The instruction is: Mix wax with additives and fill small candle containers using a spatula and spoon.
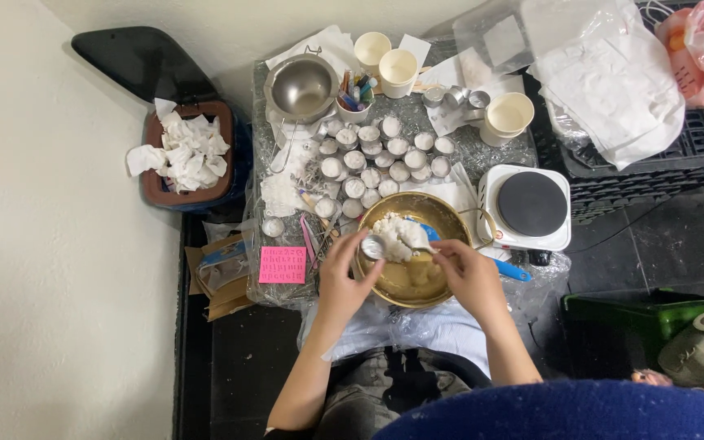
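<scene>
Fingers of the left hand point(344, 273) pinch a small round metal cup point(372, 247) over the gold bowl point(448, 218); the right hand point(468, 273) grips a spoon handle. Light, thin-walled cup: hold by its rim; the white wax point(401, 235) looks soft and crumbly.

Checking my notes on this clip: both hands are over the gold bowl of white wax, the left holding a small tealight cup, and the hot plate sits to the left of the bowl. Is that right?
Not quite. The head view shows the hot plate to the right of the gold bowl, not the left. The rest holds: the left hand holds a small tealight cup and the right hand is over the bowl of white wax.
</scene>
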